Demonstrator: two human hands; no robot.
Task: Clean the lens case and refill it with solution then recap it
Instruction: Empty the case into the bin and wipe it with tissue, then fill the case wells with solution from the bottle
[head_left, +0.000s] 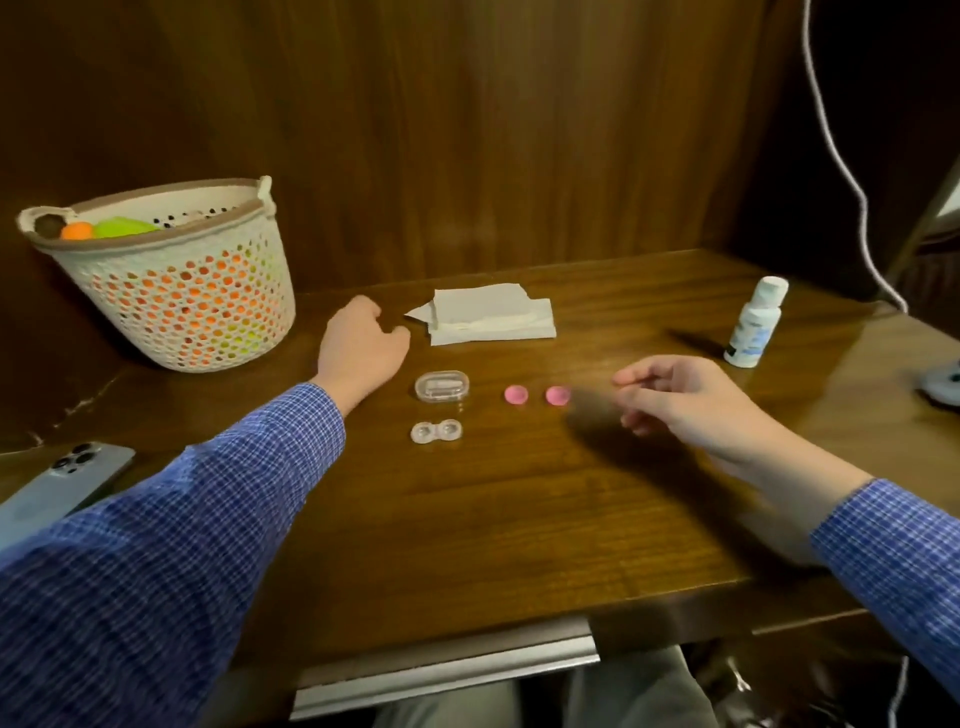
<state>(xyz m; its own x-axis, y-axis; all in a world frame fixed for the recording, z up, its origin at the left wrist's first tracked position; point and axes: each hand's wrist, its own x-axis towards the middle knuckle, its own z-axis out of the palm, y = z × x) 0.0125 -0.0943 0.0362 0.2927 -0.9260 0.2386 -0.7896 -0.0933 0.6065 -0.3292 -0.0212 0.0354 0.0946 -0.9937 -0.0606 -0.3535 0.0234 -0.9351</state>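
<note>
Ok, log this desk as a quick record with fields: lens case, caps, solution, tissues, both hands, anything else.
lens case: open lens case, both wells uncapped, lying flat on the table
caps: two pink caps side by side, right of the case
clear box: small clear box just behind the case
solution: white bottle upright, capped, far right
tissues: tissues folded, at the back
left hand: left hand near the tissues, holding nothing
right hand: right hand blurred, fingers relaxed, beside the caps
other: basket, phone

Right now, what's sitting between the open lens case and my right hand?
In the head view, two pink caps lie side by side between the lens case and the right hand.
</note>
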